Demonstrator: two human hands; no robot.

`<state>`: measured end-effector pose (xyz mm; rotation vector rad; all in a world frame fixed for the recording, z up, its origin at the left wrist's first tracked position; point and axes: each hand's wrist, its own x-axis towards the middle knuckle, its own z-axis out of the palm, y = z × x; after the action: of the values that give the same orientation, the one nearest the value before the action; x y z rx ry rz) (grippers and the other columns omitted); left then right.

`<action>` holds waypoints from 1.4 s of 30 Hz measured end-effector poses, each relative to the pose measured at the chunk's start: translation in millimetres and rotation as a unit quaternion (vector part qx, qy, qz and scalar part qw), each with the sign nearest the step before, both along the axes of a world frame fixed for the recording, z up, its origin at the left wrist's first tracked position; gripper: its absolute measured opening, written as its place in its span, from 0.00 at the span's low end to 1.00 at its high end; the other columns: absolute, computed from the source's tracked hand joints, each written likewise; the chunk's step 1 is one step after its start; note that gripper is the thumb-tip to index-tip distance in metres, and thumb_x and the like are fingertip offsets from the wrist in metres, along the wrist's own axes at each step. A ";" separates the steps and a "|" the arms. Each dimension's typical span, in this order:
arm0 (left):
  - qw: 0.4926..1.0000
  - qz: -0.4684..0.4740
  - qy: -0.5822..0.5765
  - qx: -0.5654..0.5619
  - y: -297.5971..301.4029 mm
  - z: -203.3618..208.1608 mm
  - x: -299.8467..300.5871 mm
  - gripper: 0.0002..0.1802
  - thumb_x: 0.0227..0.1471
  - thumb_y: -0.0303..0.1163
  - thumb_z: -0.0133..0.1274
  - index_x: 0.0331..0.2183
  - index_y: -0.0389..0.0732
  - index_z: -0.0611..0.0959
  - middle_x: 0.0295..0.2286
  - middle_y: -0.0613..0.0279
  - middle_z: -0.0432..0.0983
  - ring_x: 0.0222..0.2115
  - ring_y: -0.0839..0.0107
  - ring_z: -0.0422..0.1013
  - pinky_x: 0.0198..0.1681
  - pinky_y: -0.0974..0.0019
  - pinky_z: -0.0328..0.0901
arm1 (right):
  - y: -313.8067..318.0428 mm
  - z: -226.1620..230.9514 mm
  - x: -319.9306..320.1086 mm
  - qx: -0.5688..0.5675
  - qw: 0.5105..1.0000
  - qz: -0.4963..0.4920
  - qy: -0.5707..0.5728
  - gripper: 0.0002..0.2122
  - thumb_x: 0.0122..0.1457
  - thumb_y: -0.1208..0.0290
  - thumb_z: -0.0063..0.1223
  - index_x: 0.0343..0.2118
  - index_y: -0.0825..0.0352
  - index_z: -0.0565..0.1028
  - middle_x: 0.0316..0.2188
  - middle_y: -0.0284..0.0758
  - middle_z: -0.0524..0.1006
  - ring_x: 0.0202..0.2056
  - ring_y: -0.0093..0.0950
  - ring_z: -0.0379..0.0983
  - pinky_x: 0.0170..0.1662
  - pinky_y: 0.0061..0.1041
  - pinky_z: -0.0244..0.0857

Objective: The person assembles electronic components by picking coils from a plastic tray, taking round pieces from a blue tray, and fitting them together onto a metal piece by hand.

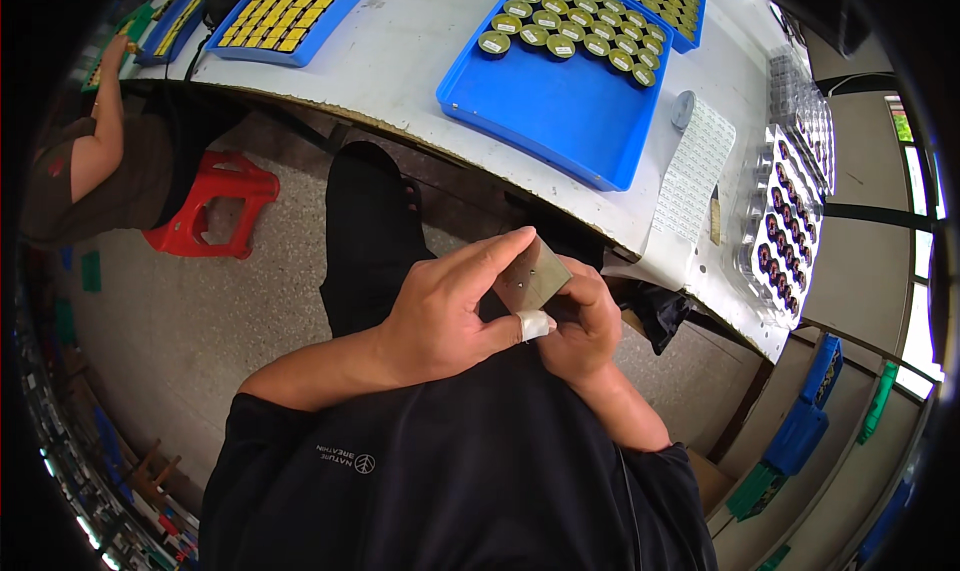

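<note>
Above my lap, I hold a small grey-olive block with flat faces (530,277) and tiny holes or dots on one side. It may be metal; I cannot tell exactly what it is. My left hand (442,306) grips it from the left, fingers along its upper edge and thumb below. A white wrap (535,324) covers the tip of that thumb. From the right, my right hand (585,333) closes on the block's other side, fingers curled. The palms hide part of the block.
On the white table (400,76) ahead stands a blue tray (560,136) with rows of round olive-topped pieces. A strip of labels (695,166) lies right of it, beside clear blister trays (780,226) of dark parts. Left are a red stool (215,206) and another person (100,171).
</note>
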<state>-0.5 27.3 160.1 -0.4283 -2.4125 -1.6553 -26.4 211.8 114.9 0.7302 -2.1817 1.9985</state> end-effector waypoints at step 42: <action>0.878 -0.120 -0.267 0.378 -15.1 -24.1 -4.2 0.30 0.63 0.27 0.49 0.63 0.34 0.63 0.52 0.51 0.72 0.46 0.69 0.71 0.49 0.70 0.69 | -8.6 26.1 -16.3 0.143 0.977 0.018 0.158 0.15 0.46 0.83 0.67 0.39 0.72 0.79 0.42 0.42 0.80 0.36 0.35 0.78 0.39 0.29 0.74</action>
<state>-4.7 12.2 136.0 -0.1413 -1.7760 -2.9436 -42.7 203.1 141.0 1.0486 -2.2907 1.4679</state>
